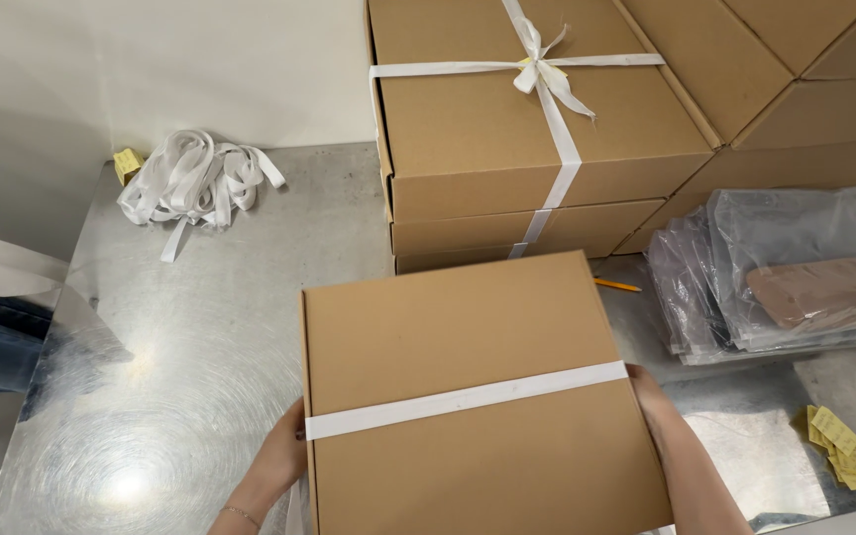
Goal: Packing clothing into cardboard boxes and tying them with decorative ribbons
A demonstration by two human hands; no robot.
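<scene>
Nearest you, your left hand [284, 461] presses flat against the left side of the brown cardboard box [478, 396], which lies over the steel tabletop [200, 357]; its fingers are mostly hidden behind the box wall. A white ribbon [463, 398] crosses the lid left to right, rising slightly rightward, and the box's near edge is cut off by the frame. Your right hand [661, 421] clasps the right side, fingertips hidden.

Packing station, I reckon: steel table [200, 337], ribbon-tied cardboard boxes [537, 129] stacked far, loose ribbon pile [195, 178] far left, plastic bags [785, 267] right.
</scene>
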